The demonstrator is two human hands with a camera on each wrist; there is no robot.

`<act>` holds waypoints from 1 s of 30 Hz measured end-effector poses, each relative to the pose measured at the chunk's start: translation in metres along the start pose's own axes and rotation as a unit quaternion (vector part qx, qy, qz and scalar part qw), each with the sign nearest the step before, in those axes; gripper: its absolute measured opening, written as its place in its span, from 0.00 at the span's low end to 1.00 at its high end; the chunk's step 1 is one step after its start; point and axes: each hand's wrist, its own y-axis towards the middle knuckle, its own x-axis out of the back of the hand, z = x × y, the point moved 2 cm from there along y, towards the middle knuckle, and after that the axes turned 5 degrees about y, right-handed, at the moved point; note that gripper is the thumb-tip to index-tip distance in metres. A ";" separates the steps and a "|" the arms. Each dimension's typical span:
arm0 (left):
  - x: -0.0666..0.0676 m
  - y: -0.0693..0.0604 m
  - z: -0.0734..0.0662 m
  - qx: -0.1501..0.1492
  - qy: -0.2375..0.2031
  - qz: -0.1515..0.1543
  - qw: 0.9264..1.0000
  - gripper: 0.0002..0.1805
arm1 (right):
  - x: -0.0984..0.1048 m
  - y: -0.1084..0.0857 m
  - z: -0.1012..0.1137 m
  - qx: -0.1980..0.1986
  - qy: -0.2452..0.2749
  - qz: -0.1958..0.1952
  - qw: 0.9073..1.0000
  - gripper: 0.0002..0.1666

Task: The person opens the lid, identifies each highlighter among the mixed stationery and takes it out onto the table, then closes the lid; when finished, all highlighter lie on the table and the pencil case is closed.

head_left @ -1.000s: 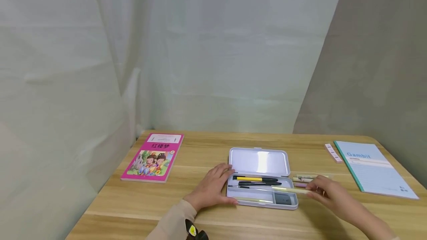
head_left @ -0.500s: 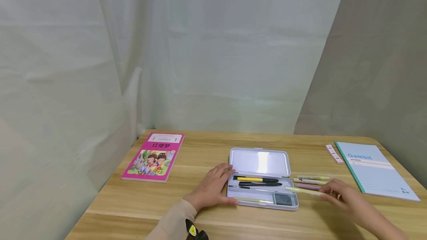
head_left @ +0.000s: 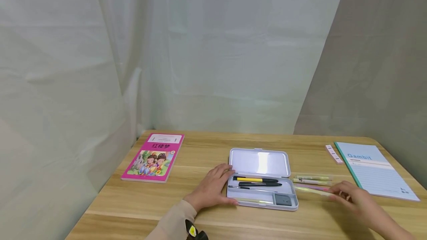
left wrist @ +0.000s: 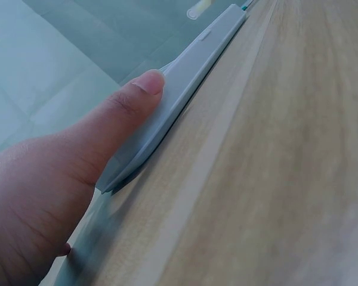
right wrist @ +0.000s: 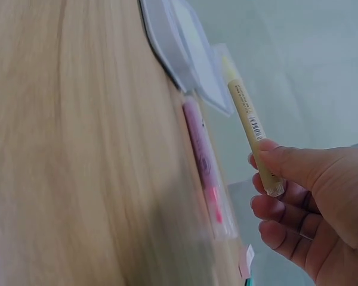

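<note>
A white pencil case [head_left: 245, 160] lies with its lid back on the wooden table. In its tray are a yellow-and-black pen [head_left: 255, 179], a black pen [head_left: 260, 184], a slim pen, a pale yellow stick and a dark grey block [head_left: 282, 199]. My left hand [head_left: 209, 187] rests along the case's left end, its thumb [left wrist: 122, 110] straight against the front wall. Right of the case, my right hand [head_left: 355, 196] pinches the rear end of a yellow highlighter [right wrist: 246, 110] between thumb and fingers. The highlighter is raised above a purple-and-pink highlighter [right wrist: 201, 146] on the table.
Two more pale pens [head_left: 311, 181] lie just right of the case. A pink strip [head_left: 333, 154] and a light blue notebook [head_left: 377, 169] are farther right. On the left lies a pink book [head_left: 153, 157]. Cloth hangs behind the table.
My right hand has moved right with the yellow highlighter, from over the tray to beside the case. The left hand and the case have stayed in place.
</note>
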 end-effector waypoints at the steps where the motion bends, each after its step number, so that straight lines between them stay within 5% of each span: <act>1: 0.000 0.000 0.000 0.000 0.000 0.001 1.000 0.55 | 0.001 -0.001 -0.001 -0.001 -0.001 0.000 1.000 0.11; 11: 0.001 -0.001 0.000 0.004 -0.003 0.004 1.000 0.55 | 0.000 -0.005 -0.014 -0.028 -0.005 0.026 0.999 0.10; 30: 0.002 -0.001 -0.001 0.001 -0.003 0.002 1.000 0.55 | -0.006 -0.005 -0.026 -0.008 -0.037 0.019 0.999 0.12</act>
